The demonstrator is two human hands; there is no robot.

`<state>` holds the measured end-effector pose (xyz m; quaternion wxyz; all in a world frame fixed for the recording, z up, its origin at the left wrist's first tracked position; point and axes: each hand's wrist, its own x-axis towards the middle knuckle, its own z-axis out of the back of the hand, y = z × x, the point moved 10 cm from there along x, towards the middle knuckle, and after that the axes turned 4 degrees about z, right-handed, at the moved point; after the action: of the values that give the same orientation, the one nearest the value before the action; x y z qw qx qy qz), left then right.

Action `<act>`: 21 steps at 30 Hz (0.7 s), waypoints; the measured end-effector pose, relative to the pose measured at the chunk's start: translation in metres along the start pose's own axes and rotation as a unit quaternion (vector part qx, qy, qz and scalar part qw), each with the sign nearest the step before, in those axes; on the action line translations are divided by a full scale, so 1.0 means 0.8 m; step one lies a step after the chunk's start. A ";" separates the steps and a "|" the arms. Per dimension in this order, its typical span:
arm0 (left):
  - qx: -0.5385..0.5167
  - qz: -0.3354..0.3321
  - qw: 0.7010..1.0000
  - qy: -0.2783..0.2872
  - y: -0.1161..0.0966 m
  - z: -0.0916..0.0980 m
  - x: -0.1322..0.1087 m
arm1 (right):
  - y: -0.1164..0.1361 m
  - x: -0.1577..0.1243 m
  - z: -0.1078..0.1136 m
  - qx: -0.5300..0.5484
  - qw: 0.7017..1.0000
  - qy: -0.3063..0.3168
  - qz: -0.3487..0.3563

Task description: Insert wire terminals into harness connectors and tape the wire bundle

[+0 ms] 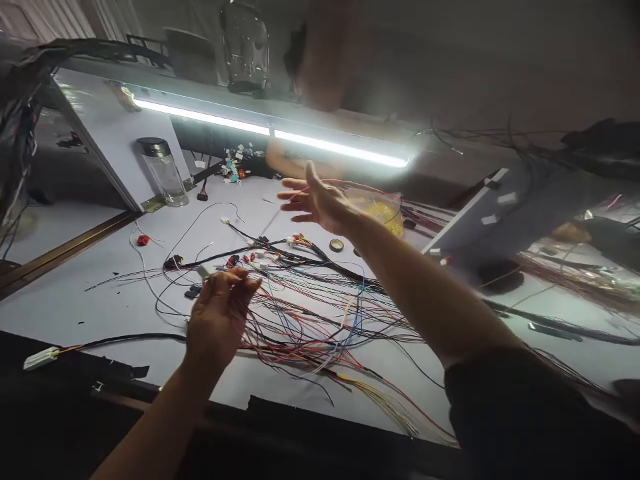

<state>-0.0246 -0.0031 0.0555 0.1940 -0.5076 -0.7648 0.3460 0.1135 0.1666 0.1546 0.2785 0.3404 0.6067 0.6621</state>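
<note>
My left hand (217, 320) is closed over the near left part of the wire bundle, its fingers curled around a small pale connector (203, 272) that pokes out at the top. Thin red and dark wires (270, 313) spread to the right from beside this hand. Stretched out over the far middle of the table, my right hand (323, 203) has its fingers apart and holds nothing. Below it lies a black-sleeved wiring harness (330, 259) with several small white and red connectors (257, 257).
A lidded glass jar (166, 173) stands at the back left, near a pile of small connectors (237, 163). Beyond my right forearm are a bag with yellow contents (387, 213) and a tape roll (337, 245). A lit tube lamp (340, 148) hangs over the far edge.
</note>
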 end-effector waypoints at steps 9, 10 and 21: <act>0.012 -0.011 0.987 -0.160 0.000 0.113 0.017 | -0.146 -0.170 -0.076 -0.474 0.874 0.081 0.071; 0.012 -0.007 0.986 -0.166 0.003 0.119 0.017 | -0.158 -0.196 -0.071 -0.506 0.854 0.090 0.079; 0.027 0.032 0.981 -0.187 0.027 0.155 0.022 | -0.186 -0.274 0.033 -0.629 0.769 0.028 0.113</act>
<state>-0.0984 -0.0226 -0.0459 0.0498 -0.4524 -0.7615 0.4615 0.2621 0.0274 -0.0168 0.3366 0.1367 0.0191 0.9315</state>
